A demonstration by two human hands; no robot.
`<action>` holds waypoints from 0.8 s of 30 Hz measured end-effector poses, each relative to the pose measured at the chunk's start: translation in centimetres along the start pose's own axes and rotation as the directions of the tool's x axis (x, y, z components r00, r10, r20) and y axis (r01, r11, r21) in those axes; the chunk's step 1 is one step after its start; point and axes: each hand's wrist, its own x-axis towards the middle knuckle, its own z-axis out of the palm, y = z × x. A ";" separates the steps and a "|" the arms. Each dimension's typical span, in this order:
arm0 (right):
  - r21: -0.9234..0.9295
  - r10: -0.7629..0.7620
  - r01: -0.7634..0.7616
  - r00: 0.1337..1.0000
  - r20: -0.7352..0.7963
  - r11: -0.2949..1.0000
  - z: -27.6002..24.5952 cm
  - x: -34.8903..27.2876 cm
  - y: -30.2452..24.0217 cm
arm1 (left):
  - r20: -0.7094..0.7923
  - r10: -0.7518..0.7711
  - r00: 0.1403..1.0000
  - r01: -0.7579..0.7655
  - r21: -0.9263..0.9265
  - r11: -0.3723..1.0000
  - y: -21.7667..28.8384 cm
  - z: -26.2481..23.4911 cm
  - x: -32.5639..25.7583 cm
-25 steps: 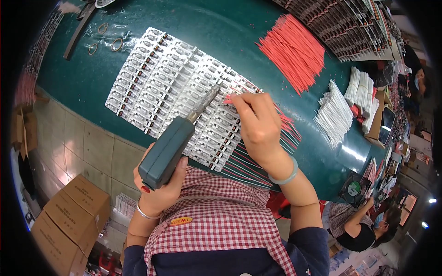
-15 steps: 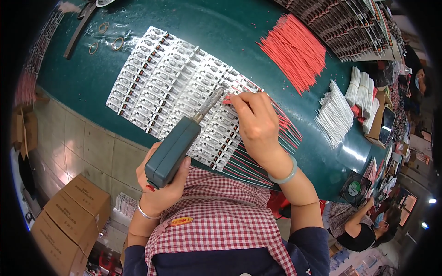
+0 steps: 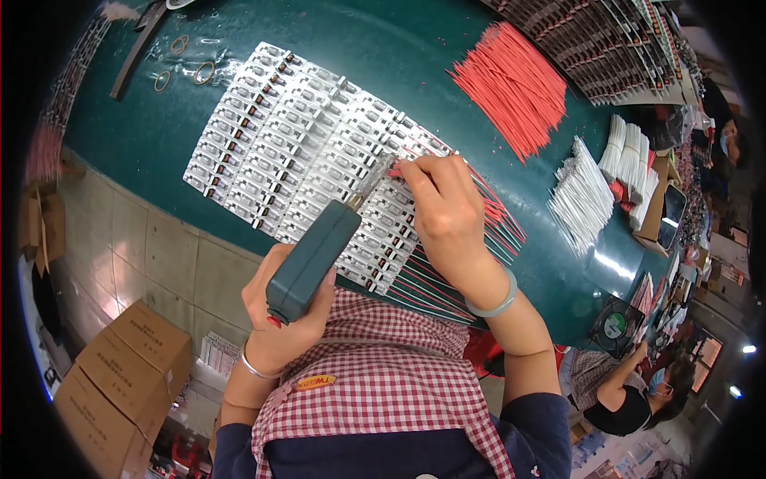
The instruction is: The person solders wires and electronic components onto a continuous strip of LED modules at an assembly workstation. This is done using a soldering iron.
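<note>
My left hand [image 3: 289,335] is wrapped round a dark green soldering gun [image 3: 314,257], whose metal barrel points up and to the right. The barrel's tip lies close to the fingertips of my right hand [image 3: 448,214], over a panel of small white circuit boards [image 3: 311,132] set in rows. Thumb and forefinger of the right hand pinch the end of a red wire [image 3: 394,168] against the panel's right part. The exact contact of tip and wire is too small to make out. Red and white wires [image 3: 496,222] fan out from the panel's right edge, partly under my right forearm.
On the green table [image 3: 383,56] lie a red wire pile [image 3: 511,89], a white wire pile [image 3: 581,195] and tied white bundles [image 3: 626,156]. Wired boards [image 3: 594,48] stand at the far right. Rubber bands [image 3: 204,73] lie far left. Cardboard boxes [image 3: 128,375] stand lower left; a co-worker [image 3: 626,391] sits right.
The soldering gun and my left hand have shifted slightly up and to the right. My right hand has stayed nearly still, pinching the red wire.
</note>
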 end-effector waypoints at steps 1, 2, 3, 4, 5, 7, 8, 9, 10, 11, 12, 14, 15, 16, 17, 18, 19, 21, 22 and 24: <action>-0.001 0.001 -0.001 1.000 0.002 1.000 0.0 0.0 0.0 | -0.007 -0.013 1.000 0.013 -0.015 1.000 0.1 -0.1 0.0; -0.001 0.001 -0.001 1.000 0.002 1.000 -0.1 0.0 -0.1 | -0.014 -0.026 1.000 0.025 -0.030 0.999 0.2 -0.1 0.0; -0.003 0.003 -0.003 1.000 0.005 1.000 -0.1 0.0 -0.1 | -0.013 -0.026 1.000 0.025 -0.030 0.999 0.2 -0.2 -0.1; -0.005 0.005 -0.005 1.000 0.007 1.000 -0.1 0.0 -0.1 | -0.023 -0.021 1.000 0.020 -0.019 1.000 0.1 -0.3 -0.2; -0.005 0.005 -0.005 1.000 0.007 1.000 -0.1 0.0 -0.1 | -0.032 -0.015 0.999 0.015 -0.009 1.000 0.0 -0.4 -0.4; -0.009 0.012 -0.012 1.000 0.011 1.000 -0.2 0.1 -0.1 | -0.051 -0.049 0.998 0.047 -0.041 0.998 -0.2 -0.3 -0.8; -0.008 0.012 -0.011 1.000 0.011 1.000 -0.1 0.0 -0.1 | -0.069 -0.084 0.994 0.079 -0.074 0.994 -0.2 -0.3 -0.9; -0.014 0.013 -0.013 1.000 0.006 1.000 -0.1 0.0 -0.1 | -0.069 -0.083 0.994 0.078 -0.074 0.994 -0.2 -0.3 -1.0; -0.019 0.014 -0.014 1.000 0.001 1.000 0.0 -0.1 -0.1 | -0.061 -0.102 0.993 0.098 -0.058 0.993 -0.1 -0.4 -1.2; -0.020 0.014 -0.014 1.000 0.000 1.000 0.0 -0.1 -0.1 | -0.053 -0.120 0.991 0.118 -0.042 0.992 -0.1 -0.5 -1.2; -0.036 0.008 -0.009 1.000 -0.007 0.999 0.0 -0.1 0.0 | -0.053 -0.119 0.991 0.117 -0.042 0.992 0.0 -0.5 -1.2; -0.054 0.002 -0.002 1.000 -0.015 0.999 -0.1 -0.1 0.0 | -0.060 -0.100 0.993 0.099 -0.026 0.995 0.1 -0.5 -1.1; -0.041 -0.015 0.013 0.999 -0.049 0.999 -0.2 -0.2 0.1 | -0.060 -0.099 0.993 0.098 -0.026 0.995 0.1 -0.5 -1.1; -0.027 -0.032 0.030 0.996 -0.082 0.999 -0.3 -0.3 0.0 | -0.064 -0.102 0.993 0.101 -0.020 0.995 0.0 -0.5 -1.3; -0.027 -0.032 0.030 0.996 -0.081 0.999 -0.3 -0.4 -0.1 | -0.068 -0.104 0.992 0.104 -0.015 0.995 0.0 -0.5 -1.4; -0.014 -0.023 0.022 0.997 -0.078 1.000 -0.3 -0.6 -0.3 | -0.068 -0.105 0.992 0.105 -0.014 0.994 0.0 -0.6 -1.4; -0.002 -0.012 0.012 0.997 -0.075 1.000 -0.4 -0.7 -0.3 | -0.058 -0.097 0.994 0.097 -0.010 0.995 -0.1 -0.6 -1.4; 0.007 -0.007 0.007 0.997 -0.076 1.000 -0.1 -0.9 -0.3 | -0.046 -0.090 0.995 0.090 -0.005 0.996 -0.1 -0.7 -1.4; 0.017 -0.001 0.002 0.997 -0.077 1.000 0.0 -0.9 -0.4 | -0.038 -0.111 0.993 0.110 -0.026 0.994 -0.1 -0.7 -1.5; 0.013 0.004 -0.004 0.998 -0.064 1.000 0.0 -1.0 -0.5 | -0.027 -0.133 0.991 0.131 -0.047 0.990 -0.1 -0.8 -1.5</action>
